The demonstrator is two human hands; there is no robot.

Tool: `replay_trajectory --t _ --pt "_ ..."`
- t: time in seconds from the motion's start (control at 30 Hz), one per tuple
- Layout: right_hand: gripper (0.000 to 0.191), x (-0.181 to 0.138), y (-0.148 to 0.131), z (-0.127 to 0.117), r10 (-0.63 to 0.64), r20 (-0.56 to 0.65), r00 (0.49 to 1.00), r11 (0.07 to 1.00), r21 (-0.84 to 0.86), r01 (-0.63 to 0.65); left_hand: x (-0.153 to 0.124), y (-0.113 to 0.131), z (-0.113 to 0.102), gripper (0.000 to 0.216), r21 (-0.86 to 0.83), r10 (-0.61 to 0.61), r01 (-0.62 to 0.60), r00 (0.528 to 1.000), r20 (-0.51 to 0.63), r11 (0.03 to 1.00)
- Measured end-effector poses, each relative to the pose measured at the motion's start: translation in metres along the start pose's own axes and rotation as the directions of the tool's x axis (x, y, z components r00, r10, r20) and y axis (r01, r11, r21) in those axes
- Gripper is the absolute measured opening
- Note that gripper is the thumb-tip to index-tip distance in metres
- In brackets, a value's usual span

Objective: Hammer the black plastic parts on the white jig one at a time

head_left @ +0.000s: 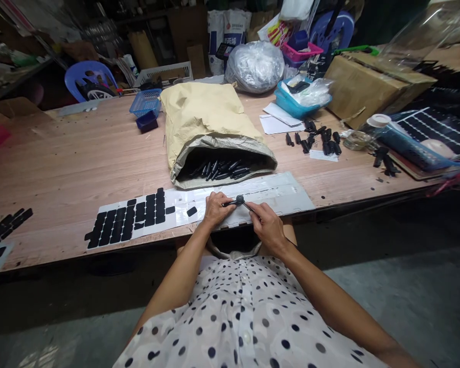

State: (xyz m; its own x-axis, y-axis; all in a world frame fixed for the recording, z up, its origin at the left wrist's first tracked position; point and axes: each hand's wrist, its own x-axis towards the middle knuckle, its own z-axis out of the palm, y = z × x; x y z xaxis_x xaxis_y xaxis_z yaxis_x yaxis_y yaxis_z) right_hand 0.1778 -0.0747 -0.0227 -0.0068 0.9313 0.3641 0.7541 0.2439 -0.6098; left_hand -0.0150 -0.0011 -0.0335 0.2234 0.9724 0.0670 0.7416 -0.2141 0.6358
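Note:
Over the pale board (291, 197) at the table's front edge, my left hand (216, 208) pinches a slim black part with a rounded end (239, 199). My right hand (267, 225) grips a thin dark stick-like piece (248, 206) that meets the rounded end; I cannot tell whether it is a tool or belongs to the part. A loose black rounded patch (192, 211) lies left of my hands. Farther left, rows of black rounded patches (117, 225) sit on a white sheet. Just beyond my hands, a paper sack (210, 107) lies with its mouth facing me, holding several slim black parts (224, 168).
Short black pieces (325, 140) are scattered at the right, near a blue basket (304, 99) and a cardboard box (371, 84). More black strips (7, 227) lie at far left. Another sack mouth (233, 253) opens below the table edge, by my lap.

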Motion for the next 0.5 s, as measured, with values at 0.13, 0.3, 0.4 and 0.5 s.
replay_trajectory --t 0.13,0.3,0.4,0.5 --pt "0.038 0.015 0.017 -0.011 0.031 -0.127 0.991 0.998 -0.057 -0.038 -0.002 0.004 -0.001 0.015 -0.001 -0.018 0.018 1.0 -0.002 1.0" --pt "0.038 0.057 0.069 -0.041 0.202 -0.23 0.952 0.915 -0.302 -0.267 -0.004 0.008 0.0 0.014 0.025 -0.038 0.038 0.999 -0.016 0.999" --pt "0.037 0.075 0.099 -0.049 0.357 -0.262 0.897 0.808 -0.395 -0.437 -0.005 0.009 0.0 0.012 0.03 -0.03 0.03 0.999 -0.012 0.999" --pt "0.037 0.082 0.115 -0.045 0.403 -0.296 0.866 0.768 -0.405 -0.496 -0.005 0.006 -0.001 0.013 0.032 -0.02 0.02 1.0 -0.01 0.999"
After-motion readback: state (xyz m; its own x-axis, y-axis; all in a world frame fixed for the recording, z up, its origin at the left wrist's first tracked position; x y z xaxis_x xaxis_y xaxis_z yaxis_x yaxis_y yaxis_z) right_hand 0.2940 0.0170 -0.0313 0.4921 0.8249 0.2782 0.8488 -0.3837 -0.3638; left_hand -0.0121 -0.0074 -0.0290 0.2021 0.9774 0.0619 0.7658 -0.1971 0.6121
